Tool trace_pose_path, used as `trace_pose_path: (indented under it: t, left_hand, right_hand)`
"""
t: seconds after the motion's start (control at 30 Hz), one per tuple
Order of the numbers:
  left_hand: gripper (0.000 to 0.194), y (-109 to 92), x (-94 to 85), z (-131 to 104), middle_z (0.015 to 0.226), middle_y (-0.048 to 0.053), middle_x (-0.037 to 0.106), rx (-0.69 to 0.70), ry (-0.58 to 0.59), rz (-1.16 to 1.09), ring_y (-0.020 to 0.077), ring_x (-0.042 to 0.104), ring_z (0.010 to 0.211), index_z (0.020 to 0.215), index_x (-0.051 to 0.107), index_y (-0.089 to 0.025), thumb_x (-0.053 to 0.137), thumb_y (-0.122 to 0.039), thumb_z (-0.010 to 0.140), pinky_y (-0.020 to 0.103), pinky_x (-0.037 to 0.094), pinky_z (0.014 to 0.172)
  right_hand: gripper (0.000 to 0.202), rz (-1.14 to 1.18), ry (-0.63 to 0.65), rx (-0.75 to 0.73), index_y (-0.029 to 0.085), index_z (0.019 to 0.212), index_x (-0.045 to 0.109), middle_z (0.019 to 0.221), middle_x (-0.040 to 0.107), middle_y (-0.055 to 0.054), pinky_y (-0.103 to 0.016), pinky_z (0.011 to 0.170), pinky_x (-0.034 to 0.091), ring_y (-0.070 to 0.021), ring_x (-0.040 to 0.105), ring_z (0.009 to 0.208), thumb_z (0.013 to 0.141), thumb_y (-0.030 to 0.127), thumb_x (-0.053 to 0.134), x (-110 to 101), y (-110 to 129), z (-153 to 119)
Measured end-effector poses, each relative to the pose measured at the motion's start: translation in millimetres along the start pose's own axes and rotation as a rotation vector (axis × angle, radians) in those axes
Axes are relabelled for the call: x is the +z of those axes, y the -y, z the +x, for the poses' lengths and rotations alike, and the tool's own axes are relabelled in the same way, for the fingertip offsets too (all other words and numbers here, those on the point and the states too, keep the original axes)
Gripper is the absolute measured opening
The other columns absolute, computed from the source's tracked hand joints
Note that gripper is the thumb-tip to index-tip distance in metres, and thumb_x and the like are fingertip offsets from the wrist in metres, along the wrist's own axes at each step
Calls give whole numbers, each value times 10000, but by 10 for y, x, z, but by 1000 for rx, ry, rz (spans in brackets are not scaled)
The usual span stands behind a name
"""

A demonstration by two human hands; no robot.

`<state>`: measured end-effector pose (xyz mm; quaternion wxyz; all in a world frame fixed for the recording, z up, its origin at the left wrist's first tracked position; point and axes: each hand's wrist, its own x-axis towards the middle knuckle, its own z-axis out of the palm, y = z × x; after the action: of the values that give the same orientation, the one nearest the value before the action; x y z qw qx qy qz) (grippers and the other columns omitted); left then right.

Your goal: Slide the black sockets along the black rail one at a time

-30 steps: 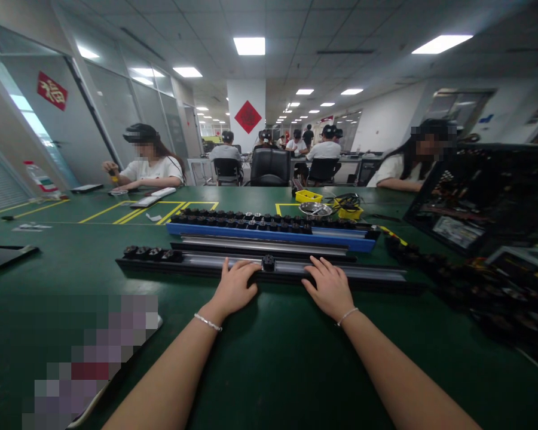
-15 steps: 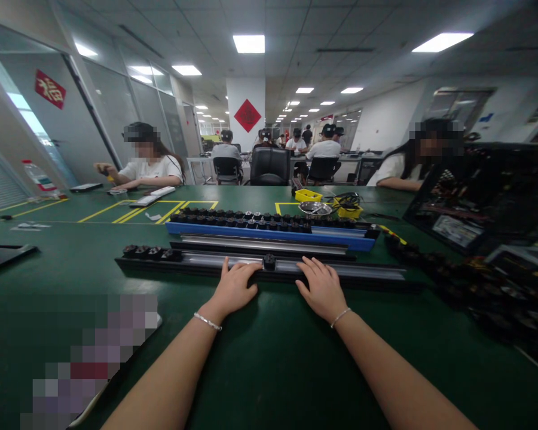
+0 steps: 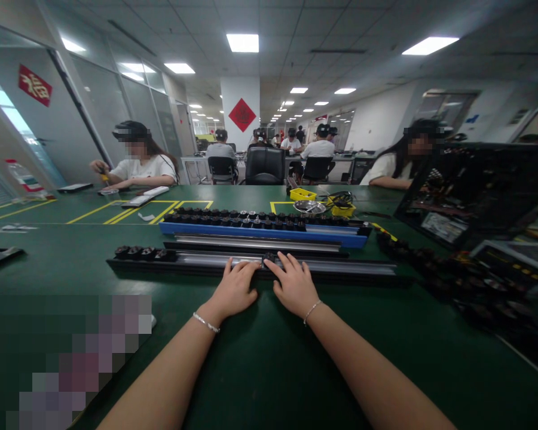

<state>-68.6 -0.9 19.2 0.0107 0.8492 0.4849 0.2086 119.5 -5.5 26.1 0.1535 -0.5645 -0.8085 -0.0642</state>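
A long black rail (image 3: 354,266) with a shiny channel lies across the table in front of me. Several small black knob-like parts (image 3: 141,253) sit at its left end, and one more small black part (image 3: 269,257) stands near its middle. My left hand (image 3: 234,291) rests on the rail just left of that middle part, fingers apart. On the other side, my right hand (image 3: 296,288) has its fingers spread, with a fingertip at the part's right side. Neither hand is wrapped round anything. The fingers partly cover the channel and the middle part.
Behind lie another rail (image 3: 251,243) and a blue rail (image 3: 332,237) bearing rows of black parts. Farther back are a metal dish (image 3: 309,206) and yellow trays (image 3: 302,194). Dark clutter (image 3: 484,298) lies at right. Two people sit across the green table (image 3: 260,370).
My right hand has moved left along the rail, up to the middle black part. My left hand stays nearly in place. The whole view has shifted slightly.
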Motion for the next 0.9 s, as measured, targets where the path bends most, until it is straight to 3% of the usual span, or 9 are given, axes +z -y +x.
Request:
trace_pose_path:
  t: [0.3,0.5,0.9]
  left_hand:
    - [615,-9,-4,10,1313,36,520,-3,28,-15,246,378,1270,1270,407,-274,524,-183,674,554,78,1123]
    - [573,-21,34,19,1300,76,518,50,4,-73,222,402,1257,1221,421,-205,499,-147,656,486,136,1135]
    - [571,12,50,16,1293,78,525,64,-15,-65,225,436,1235,1242,413,-205,491,-138,680,478,186,1126]
  right_hand:
    - [636,-59,6,-1,421,1394,292,1495,276,-33,-574,1021,184,-284,247,1338,808,220,437,67,54,17]
    - [605,-75,-9,-10,400,1387,318,1462,342,-56,-585,1025,149,-292,264,1332,818,220,424,98,71,11]
    - [536,-78,-1,4,337,1357,396,1444,367,-77,-535,1049,142,-276,294,1318,832,226,410,88,99,-1]
